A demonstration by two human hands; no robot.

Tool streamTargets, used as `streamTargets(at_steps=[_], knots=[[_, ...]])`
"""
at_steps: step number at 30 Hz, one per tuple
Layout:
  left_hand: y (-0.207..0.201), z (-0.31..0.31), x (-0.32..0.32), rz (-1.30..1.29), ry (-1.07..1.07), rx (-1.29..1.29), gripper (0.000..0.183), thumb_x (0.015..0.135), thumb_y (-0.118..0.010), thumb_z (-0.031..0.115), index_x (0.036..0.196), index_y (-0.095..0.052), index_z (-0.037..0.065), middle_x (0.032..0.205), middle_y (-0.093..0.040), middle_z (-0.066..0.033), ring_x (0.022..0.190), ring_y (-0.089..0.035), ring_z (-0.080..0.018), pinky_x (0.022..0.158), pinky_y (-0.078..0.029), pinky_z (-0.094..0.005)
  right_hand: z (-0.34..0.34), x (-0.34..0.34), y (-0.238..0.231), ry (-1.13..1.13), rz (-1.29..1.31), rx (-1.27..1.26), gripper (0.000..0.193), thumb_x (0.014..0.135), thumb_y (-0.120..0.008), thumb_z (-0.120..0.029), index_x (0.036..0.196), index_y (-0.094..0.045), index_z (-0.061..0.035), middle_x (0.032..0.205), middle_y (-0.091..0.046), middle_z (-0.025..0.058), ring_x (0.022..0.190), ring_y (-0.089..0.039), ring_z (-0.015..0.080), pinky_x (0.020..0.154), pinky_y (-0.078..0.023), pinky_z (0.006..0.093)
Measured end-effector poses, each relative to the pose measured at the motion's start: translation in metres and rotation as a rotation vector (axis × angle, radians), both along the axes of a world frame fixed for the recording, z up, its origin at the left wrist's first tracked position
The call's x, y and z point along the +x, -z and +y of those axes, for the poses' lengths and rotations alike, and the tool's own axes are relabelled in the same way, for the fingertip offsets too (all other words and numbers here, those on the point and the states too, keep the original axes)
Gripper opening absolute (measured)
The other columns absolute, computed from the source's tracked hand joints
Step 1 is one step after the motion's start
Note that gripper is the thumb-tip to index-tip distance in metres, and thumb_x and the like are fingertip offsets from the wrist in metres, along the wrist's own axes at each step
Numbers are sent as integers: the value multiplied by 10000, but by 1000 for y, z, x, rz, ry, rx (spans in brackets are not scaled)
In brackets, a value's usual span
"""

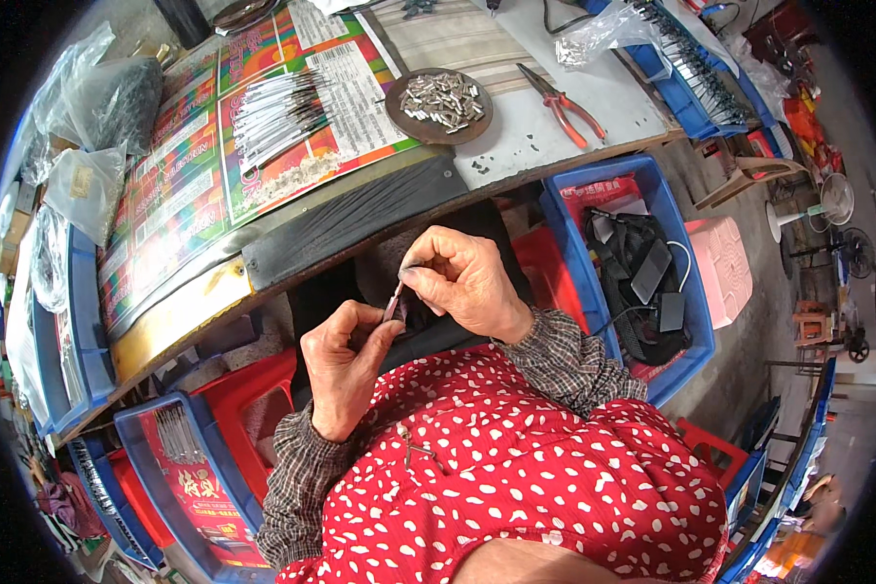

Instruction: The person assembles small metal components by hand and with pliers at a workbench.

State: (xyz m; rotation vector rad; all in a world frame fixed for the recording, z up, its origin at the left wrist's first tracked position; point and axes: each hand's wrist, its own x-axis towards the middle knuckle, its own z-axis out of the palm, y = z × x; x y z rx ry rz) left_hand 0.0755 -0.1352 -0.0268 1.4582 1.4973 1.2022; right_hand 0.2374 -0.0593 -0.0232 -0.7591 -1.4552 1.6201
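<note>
In front of my lap, both hands pinch a short, slim pale piece (pixel 393 303) that slants up to the right. My left hand (pixel 346 362) grips its lower end between thumb and forefinger. At its upper end, the thumb and fingertips of my right hand (pixel 469 284) are closed. The fingers hide part of the piece, so its exact kind cannot be made out. On the bench beyond lies a row of thin white rods (pixel 273 119) with dark ends. A round brown dish (pixel 396 115) beside them holds many small metal sleeves (pixel 443 100).
Red-handled pliers (pixel 565 105) lie right of the dish. The bench's dark front edge (pixel 360 229) runs just beyond my hands. A blue crate (pixel 696 365) with a black bag stands at right, another blue crate (pixel 156 487) at lower left. Plastic bags (pixel 88 190) sit at far left.
</note>
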Motion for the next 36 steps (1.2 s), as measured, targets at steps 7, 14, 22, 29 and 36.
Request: streamTargets(at_steps=[7, 14, 22, 29, 36], knots=[[-4, 0, 0, 37, 15, 37, 129, 751, -721, 1, 746, -593, -17, 617, -582, -25, 550, -503, -48, 507, -411, -207, -6, -2, -3, 70, -4, 27, 54, 871, -596, -36, 846, -564, -1, 712, -550, -31, 638, -484, -3, 537, -408, 169], [-7, -5, -4, -33, 16, -61, 71, 778, -695, 15, 782, -631, -16, 671, -623, -14, 611, -522, -47, 555, -426, -202, 2, -1, 5, -9, 87, -106, 86, 878, -612, -77, 916, -583, -6, 699, -560, -19, 531, -473, 18, 459, -379, 171], [-5, -5, -2, -114, 78, -61, 101, 782, -700, 42, 802, -620, -17, 653, -617, -22, 600, -533, -33, 528, -436, -208, -7, -3, 3, -106, 6, -49, 48, 854, -617, -44, 836, -595, -5, 696, -583, 6, 524, -477, 28, 448, -366, 176], [0, -8, 2, 160, -41, 240, 183, 715, -741, 61, 741, -567, 13, 625, -556, -112, 548, -581, -214, 490, -442, -296, -17, -15, 6, -14, 128, -41, 141, 858, -642, -77, 783, -532, -28, 646, -523, -2, 470, -418, 14, 399, -312, 177], [5, -30, -31, 275, -136, 278, 180, 710, -739, 61, 804, -590, 26, 717, -606, -113, 602, -612, -241, 526, -478, -324, -19, -23, 4, -112, 46, -55, 154, 854, -657, -95, 930, -569, 7, 696, -541, -7, 527, -470, 41, 474, -380, 172]])
